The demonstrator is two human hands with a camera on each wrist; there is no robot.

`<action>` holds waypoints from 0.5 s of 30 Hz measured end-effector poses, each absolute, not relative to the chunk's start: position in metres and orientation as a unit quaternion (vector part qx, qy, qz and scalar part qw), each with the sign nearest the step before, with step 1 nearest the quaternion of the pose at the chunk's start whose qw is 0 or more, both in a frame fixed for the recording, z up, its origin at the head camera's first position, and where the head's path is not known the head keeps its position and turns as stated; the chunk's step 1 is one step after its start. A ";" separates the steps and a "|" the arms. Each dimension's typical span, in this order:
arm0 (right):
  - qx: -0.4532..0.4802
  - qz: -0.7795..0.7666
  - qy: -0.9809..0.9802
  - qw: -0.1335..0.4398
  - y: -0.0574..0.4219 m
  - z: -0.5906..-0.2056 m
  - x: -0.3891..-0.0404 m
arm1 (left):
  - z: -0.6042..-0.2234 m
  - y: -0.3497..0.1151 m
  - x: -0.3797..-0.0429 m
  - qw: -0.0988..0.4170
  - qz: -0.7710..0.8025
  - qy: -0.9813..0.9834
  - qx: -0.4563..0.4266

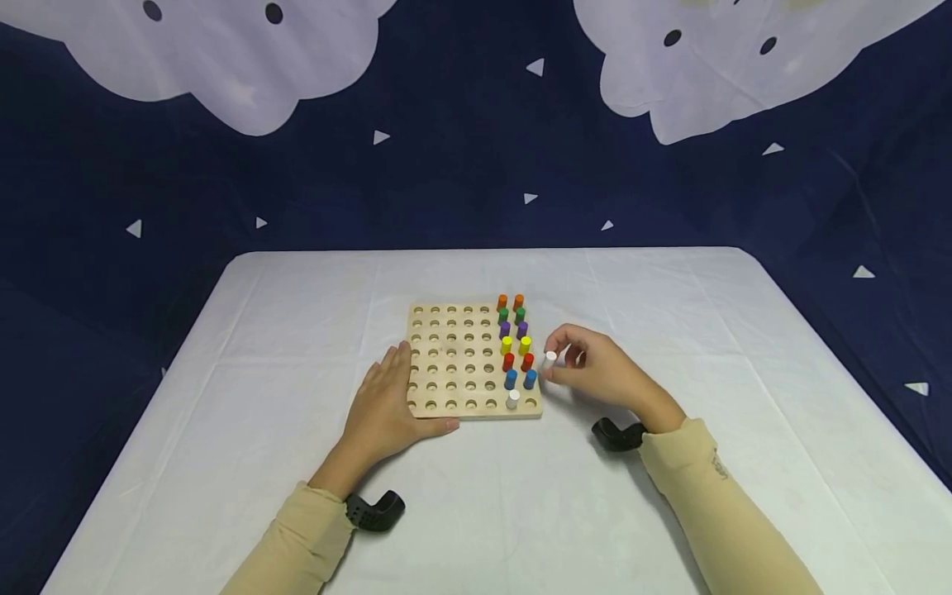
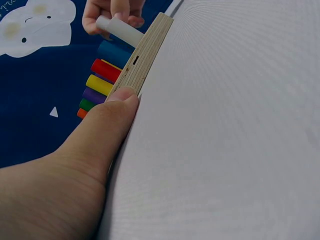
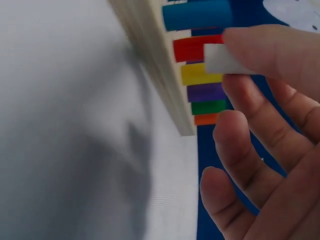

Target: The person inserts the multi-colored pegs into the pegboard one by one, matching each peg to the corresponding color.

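A wooden pegboard (image 1: 450, 361) with rows of round holes lies on the table. Its two right columns hold pairs of orange, green, purple, yellow, red and blue pegs. One white peg (image 1: 513, 400) stands in the front row, beside a bare hole at the right corner. My left hand (image 1: 381, 406) rests against the board's left side, fingers straight, with the thumb (image 2: 122, 102) along the front edge. Just off the right edge, my right hand (image 1: 595, 365) pinches another white peg (image 3: 224, 59) between thumb and fingers, above the table and apart from the holes.
A white cloth covers the table (image 1: 476, 504). Behind it hangs a dark blue curtain (image 1: 454, 190) with white clouds and triangles. Each wrist wears a black device, one at the left (image 1: 375, 511) and one at the right (image 1: 617, 434).
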State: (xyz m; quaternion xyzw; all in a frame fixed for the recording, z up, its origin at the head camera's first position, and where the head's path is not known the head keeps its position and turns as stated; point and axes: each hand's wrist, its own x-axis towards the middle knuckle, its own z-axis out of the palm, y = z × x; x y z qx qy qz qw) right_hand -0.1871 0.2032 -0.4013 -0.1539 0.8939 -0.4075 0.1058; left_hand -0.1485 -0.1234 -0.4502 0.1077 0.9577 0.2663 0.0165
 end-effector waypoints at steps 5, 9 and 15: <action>-0.167 -0.403 0.893 0.112 0.200 -0.393 -0.177 | -0.450 -0.124 -0.149 0.016 0.264 0.958 0.109; -0.191 -0.386 0.896 0.105 0.195 -0.391 -0.171 | -0.450 -0.124 -0.149 0.016 0.265 0.958 0.108; -0.245 -0.340 0.905 0.067 0.188 -0.389 -0.164 | -0.451 -0.124 -0.148 0.019 0.267 0.957 0.108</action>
